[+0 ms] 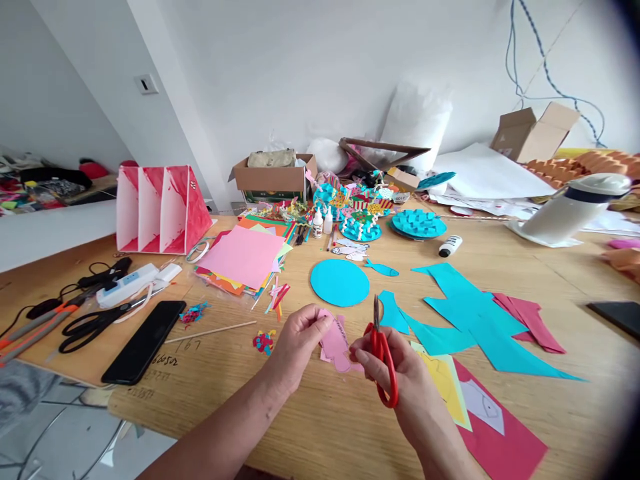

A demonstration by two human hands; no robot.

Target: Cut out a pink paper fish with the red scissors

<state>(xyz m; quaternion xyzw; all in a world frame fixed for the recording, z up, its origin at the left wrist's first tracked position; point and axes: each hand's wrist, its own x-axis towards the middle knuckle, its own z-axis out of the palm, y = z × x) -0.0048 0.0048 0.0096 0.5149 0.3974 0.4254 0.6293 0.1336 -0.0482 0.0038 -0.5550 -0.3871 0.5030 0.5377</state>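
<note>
My left hand [299, 339] pinches a pink paper cut-out [336, 347] low over the wooden table [210, 380]. My right hand [400, 373] is closed round red-handled scissors [382, 353], blades pointing up beside the pink piece. Just beyond the hands lie a turquoise paper circle [339, 282], a small turquoise fish shape [383, 269] and turquoise offcuts [470, 320]. A yellow sheet [445, 380] and a red sheet [505, 440] lie under my right wrist.
A black phone [145, 341], black scissors [93, 325] and a glue gun [130, 283] lie at left. A stack of coloured paper [243, 257], a pink file rack [160, 208], glue bottles [317, 223], cardboard boxes [273, 175] and a white jug [570, 210] stand farther back.
</note>
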